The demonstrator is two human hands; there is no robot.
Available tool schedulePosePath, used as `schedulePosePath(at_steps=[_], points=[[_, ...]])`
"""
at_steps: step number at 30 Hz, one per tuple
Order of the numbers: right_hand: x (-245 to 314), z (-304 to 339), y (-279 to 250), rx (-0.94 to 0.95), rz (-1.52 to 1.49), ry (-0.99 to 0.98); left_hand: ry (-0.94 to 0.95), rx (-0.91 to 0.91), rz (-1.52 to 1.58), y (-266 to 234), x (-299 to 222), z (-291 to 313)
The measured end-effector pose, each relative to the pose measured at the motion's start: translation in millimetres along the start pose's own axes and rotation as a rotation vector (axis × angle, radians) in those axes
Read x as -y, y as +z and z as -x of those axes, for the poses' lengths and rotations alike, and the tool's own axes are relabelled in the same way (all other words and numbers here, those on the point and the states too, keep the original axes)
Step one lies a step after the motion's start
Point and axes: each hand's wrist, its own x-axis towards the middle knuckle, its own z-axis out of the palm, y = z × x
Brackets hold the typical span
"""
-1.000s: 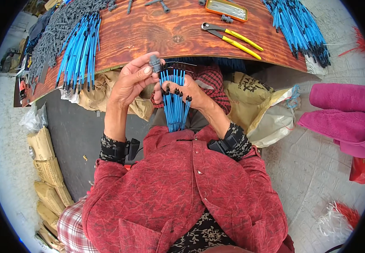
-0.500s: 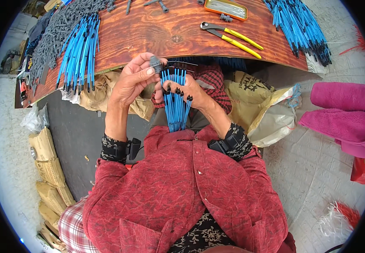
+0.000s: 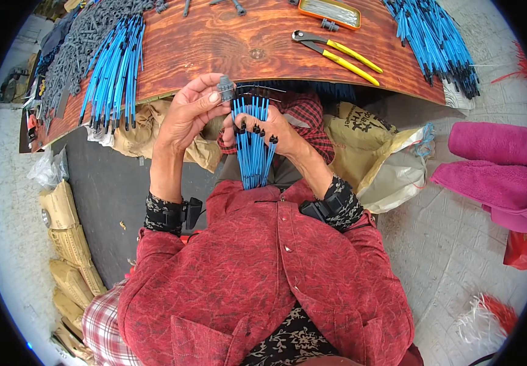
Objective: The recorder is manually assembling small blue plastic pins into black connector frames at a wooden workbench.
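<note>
Between the thumb and fingers of my left hand (image 3: 193,110) is a grey ribbed plastic fitting (image 3: 225,89), held upright just past the table's near edge. My right hand (image 3: 278,131) is closed round a bundle of thin blue rods with black ends (image 3: 252,161), which hangs down toward my lap. Thin metal wires (image 3: 269,89) stick out to the right, close behind the fitting and the rods' upper ends. Where the wires are fixed is hidden by my fingers and the rods.
On the brown wooden table (image 3: 214,46) lie yellow-handled pincers (image 3: 339,58), an orange-rimmed tray of wires (image 3: 330,12), a heap of grey fittings (image 3: 83,52), and blue rod bundles at left (image 3: 114,73) and right (image 3: 437,46). A pale sack (image 3: 391,177) stands beneath. Pink towels (image 3: 495,143) are at right.
The left hand has lifted the grey fitting slightly and turned it more upright. The right hand keeps its hold on the rods; the whole view has shifted a little.
</note>
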Motion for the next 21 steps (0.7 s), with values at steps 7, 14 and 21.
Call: schedulePosePath(at_steps=[7, 14, 21], points=[[-0.8, -0.6, -1.4, 0.004, -0.007, 0.01, -0.01, -0.026, -0.03, 4.6, -2.3, -0.3], [3.1, 3.5, 8.1, -0.048, -0.098, 0.01, 0.015, 0.024, -0.098, 12.9, -11.7, 4.8], [1.4, 6.5, 11.3, -0.029, -0.036, 0.028, 0.004, 0.023, -0.186, 15.1, -20.7, 10.7]])
